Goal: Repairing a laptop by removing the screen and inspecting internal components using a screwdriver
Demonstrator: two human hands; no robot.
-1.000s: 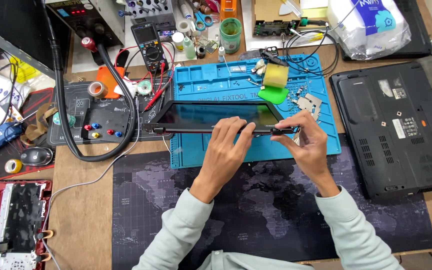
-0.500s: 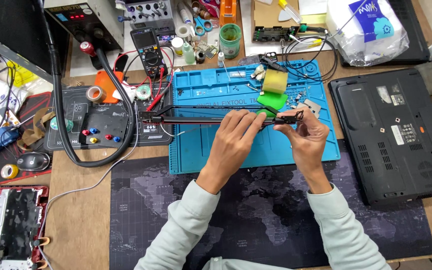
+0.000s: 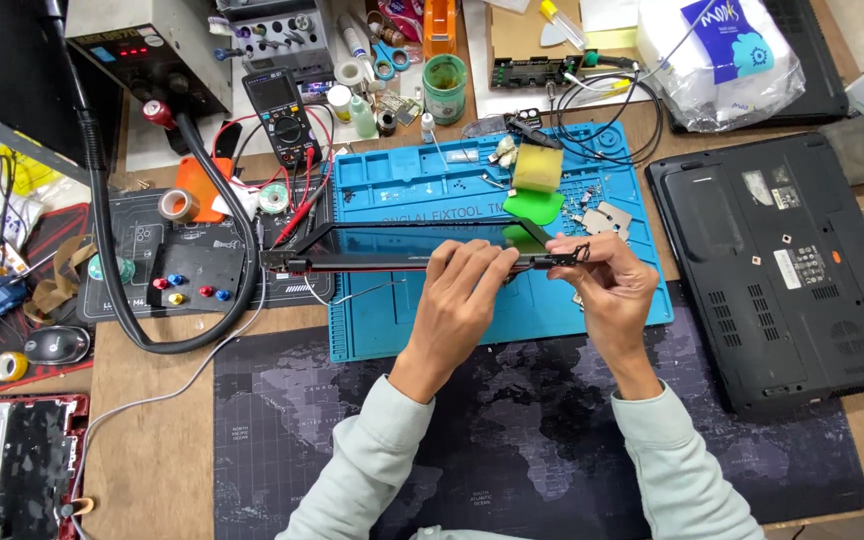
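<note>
A thin black laptop screen panel [image 3: 392,245] with a red lower edge is held edge-on above the blue silicone work mat [image 3: 422,190]. My left hand [image 3: 462,295] grips the panel's lower edge near its middle. My right hand [image 3: 607,285] pinches the panel's right corner, where a small metal hinge bracket [image 3: 572,255] sticks out. The panel's left corner with its hinge [image 3: 277,262] hangs over a black mat. A thin white cable [image 3: 352,295] trails from under the panel.
A black laptop base [image 3: 782,270] lies upside down at the right. A multimeter [image 3: 277,110], soldering station [image 3: 137,50], black hose [image 3: 117,280], tape rolls, yellow sponge [image 3: 537,165] and bottles crowd the back. A dark map-print mat [image 3: 512,440] lies in front. A red laptop shell [image 3: 7,470] sits bottom left.
The panel has tilted from lying flatter, screen up, to nearly edge-on. Both hands stayed on its lower edge and right corner, and the view shifted slightly.
</note>
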